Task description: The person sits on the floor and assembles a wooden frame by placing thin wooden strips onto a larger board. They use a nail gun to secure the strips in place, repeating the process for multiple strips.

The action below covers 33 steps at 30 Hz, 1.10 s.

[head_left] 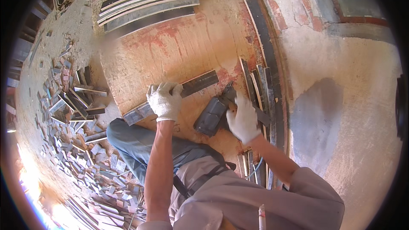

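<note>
My left hand (165, 101), in a pale knitted work glove, closes over a long narrow dark strip of board (200, 83). The strip lies slantwise across a large tan panel stained red. My right hand (245, 119), gloved the same way, grips a black power tool (211, 116) with a bulky rounded body. The tool's narrow nose (229, 86) points away from me, near the strip's right end. Part of the tool's handle is hidden behind the glove, and its exact kind is hard to make out.
A stack of dark and pale strips (149, 6) lies at the panel's far end. More strips (257, 85) stand along its right edge, beside a plastered wall (358, 115). Offcuts (76, 102) cover the floor on the left. A light-blue hose or cord (255, 169) runs by my right forearm.
</note>
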Each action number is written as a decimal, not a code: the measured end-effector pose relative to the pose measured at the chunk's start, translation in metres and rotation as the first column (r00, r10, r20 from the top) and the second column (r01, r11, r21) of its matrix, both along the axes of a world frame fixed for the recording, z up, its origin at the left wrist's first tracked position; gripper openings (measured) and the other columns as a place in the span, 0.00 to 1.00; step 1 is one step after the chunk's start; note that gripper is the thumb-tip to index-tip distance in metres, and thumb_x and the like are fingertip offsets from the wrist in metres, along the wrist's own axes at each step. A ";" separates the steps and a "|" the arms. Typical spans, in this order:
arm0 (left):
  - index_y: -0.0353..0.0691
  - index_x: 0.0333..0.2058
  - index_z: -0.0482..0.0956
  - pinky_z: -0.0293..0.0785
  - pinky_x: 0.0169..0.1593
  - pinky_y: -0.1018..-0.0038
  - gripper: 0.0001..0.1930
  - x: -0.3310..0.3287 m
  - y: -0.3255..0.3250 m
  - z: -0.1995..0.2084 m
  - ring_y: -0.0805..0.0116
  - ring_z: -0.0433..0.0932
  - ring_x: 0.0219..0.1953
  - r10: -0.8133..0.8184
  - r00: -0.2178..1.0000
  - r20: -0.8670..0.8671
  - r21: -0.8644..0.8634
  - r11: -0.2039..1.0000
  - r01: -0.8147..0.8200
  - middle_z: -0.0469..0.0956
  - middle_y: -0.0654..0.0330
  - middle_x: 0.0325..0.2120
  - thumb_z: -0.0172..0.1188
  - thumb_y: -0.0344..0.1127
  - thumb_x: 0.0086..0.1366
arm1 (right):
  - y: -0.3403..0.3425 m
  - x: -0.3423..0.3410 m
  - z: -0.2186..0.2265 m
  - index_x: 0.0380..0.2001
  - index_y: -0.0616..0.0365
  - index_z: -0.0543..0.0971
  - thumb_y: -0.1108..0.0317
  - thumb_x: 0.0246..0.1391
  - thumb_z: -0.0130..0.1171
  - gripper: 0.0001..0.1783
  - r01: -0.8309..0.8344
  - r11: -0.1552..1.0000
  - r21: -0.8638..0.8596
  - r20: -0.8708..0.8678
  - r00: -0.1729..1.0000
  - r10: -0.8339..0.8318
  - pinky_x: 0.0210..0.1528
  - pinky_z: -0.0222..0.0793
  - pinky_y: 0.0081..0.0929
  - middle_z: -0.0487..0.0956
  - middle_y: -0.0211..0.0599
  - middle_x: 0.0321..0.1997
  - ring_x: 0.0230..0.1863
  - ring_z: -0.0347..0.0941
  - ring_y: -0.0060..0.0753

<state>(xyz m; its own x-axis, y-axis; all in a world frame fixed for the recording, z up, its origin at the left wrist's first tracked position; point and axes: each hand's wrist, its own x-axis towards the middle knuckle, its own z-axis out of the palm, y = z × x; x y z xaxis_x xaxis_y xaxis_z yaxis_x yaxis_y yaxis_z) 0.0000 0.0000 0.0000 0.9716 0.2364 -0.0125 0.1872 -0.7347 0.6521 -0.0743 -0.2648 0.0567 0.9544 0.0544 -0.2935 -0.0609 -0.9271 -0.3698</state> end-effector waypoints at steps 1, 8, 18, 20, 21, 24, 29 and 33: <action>0.48 0.27 0.88 0.70 0.53 0.61 0.07 -0.002 0.000 -0.002 0.56 0.79 0.39 0.002 1.000 0.015 0.012 1.000 -0.002 0.85 0.61 0.27 0.71 0.42 0.54 | 0.003 -0.019 0.009 0.75 0.69 0.43 0.61 0.48 0.70 0.61 -0.093 0.983 -0.158 -0.015 0.996 0.092 0.56 0.68 0.53 0.74 0.63 0.56 0.57 0.72 0.60; 0.49 0.27 0.88 0.70 0.53 0.60 0.07 0.011 0.006 -0.003 0.57 0.78 0.39 0.003 0.999 0.046 0.026 1.000 -0.004 0.85 0.63 0.27 0.70 0.43 0.55 | 0.005 -0.050 -0.071 0.75 0.66 0.49 0.64 0.42 0.73 0.61 0.086 0.993 -0.078 -0.163 0.982 -0.098 0.45 0.75 0.49 0.82 0.60 0.42 0.41 0.81 0.62; 0.49 0.28 0.88 0.67 0.56 0.61 0.07 -0.001 0.002 -0.005 0.58 0.78 0.39 -0.009 1.000 0.002 0.036 0.999 0.009 0.85 0.64 0.28 0.69 0.44 0.57 | -0.022 0.028 0.094 0.24 0.54 0.75 0.65 0.56 0.67 0.12 0.660 0.635 0.401 -0.667 0.685 -0.292 0.25 0.70 0.30 0.76 0.34 0.20 0.18 0.70 0.28; 0.49 0.28 0.88 0.67 0.57 0.61 0.07 -0.001 0.002 -0.004 0.58 0.78 0.39 -0.007 1.000 -0.006 0.026 1.000 0.007 0.85 0.64 0.28 0.68 0.44 0.58 | -0.016 0.049 0.104 0.15 0.52 0.68 0.67 0.57 0.62 0.18 0.639 0.614 0.463 -0.691 0.694 -0.202 0.23 0.68 0.30 0.70 0.33 0.14 0.16 0.68 0.30; 0.49 0.28 0.88 0.67 0.57 0.61 0.07 0.000 0.001 -0.004 0.58 0.78 0.39 -0.006 1.000 -0.009 0.022 1.000 0.006 0.85 0.64 0.28 0.68 0.44 0.58 | -0.016 0.057 0.103 0.20 0.55 0.72 0.65 0.60 0.62 0.16 0.697 0.556 0.454 -0.744 0.640 -0.195 0.22 0.67 0.27 0.72 0.31 0.15 0.16 0.70 0.27; 0.49 0.27 0.88 0.67 0.57 0.61 0.07 0.001 0.001 -0.002 0.58 0.78 0.39 -0.017 1.000 -0.012 0.026 1.000 0.017 0.85 0.64 0.28 0.68 0.44 0.58 | -0.008 0.072 0.101 0.21 0.54 0.73 0.67 0.59 0.63 0.14 0.685 0.582 0.439 -0.717 0.657 -0.233 0.21 0.68 0.28 0.71 0.30 0.16 0.15 0.70 0.29; 0.48 0.27 0.88 0.67 0.56 0.61 0.08 -0.001 0.001 -0.004 0.58 0.78 0.38 -0.012 1.000 0.002 0.025 1.000 0.012 0.85 0.63 0.27 0.68 0.43 0.57 | 0.000 0.085 0.103 0.20 0.55 0.72 0.72 0.54 0.63 0.12 0.746 0.532 0.400 -0.743 0.604 -0.289 0.21 0.68 0.32 0.69 0.32 0.16 0.14 0.67 0.30; 0.48 0.27 0.87 0.67 0.55 0.62 0.08 -0.001 0.001 -0.006 0.58 0.78 0.37 -0.018 1.000 0.022 0.027 0.999 0.018 0.84 0.63 0.27 0.68 0.43 0.57 | -0.008 0.085 0.099 0.23 0.55 0.75 0.69 0.57 0.64 0.10 0.712 0.549 0.439 -0.735 0.636 -0.236 0.16 0.67 0.31 0.71 0.28 0.17 0.13 0.68 0.27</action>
<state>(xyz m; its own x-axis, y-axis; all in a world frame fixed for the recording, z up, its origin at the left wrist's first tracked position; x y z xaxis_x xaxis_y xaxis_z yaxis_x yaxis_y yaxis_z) -0.0008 0.0006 -0.0059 0.9756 0.2188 0.0155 0.1591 -0.7548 0.6363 0.0110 -0.2723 0.1556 0.5573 0.0401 -0.8294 -0.8092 -0.1975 -0.5533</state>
